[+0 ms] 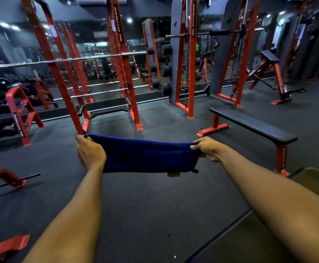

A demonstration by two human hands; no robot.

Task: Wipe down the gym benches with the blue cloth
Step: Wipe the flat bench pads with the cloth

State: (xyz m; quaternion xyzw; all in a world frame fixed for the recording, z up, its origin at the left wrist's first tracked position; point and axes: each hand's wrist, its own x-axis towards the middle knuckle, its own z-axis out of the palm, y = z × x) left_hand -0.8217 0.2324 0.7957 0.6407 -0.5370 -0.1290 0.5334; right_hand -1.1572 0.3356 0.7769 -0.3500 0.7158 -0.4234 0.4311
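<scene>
Both hands are clamped on the blue cloth: left hand grips one top corner, right hand pinches the other. The cloth hangs stretched between them in mid-air, doubled over, above the floor, touching no bench. My read: they're pulling it flat to get a clean wiping face before starting.

Nearest target is the flat bench, black pad on red legs, off to the person's right and apart from the cloth. No wiping contact yet, so the task looks to be at prep stage.

Hard to see:
- Fingertips of both hands are tucked behind the cloth edge, so the exact grip is unclear.
- A pale tag or scrap shows under the cloth's lower edge. Can't tell which.
- An olive surface with a dark edge is cut off at lower right. Possibly another bench, not sure.
- Red frame pieces at the left edge are also cropped.
- The incline bench far right and the racks by the mirror are dim, pad condition unreadable.
</scene>
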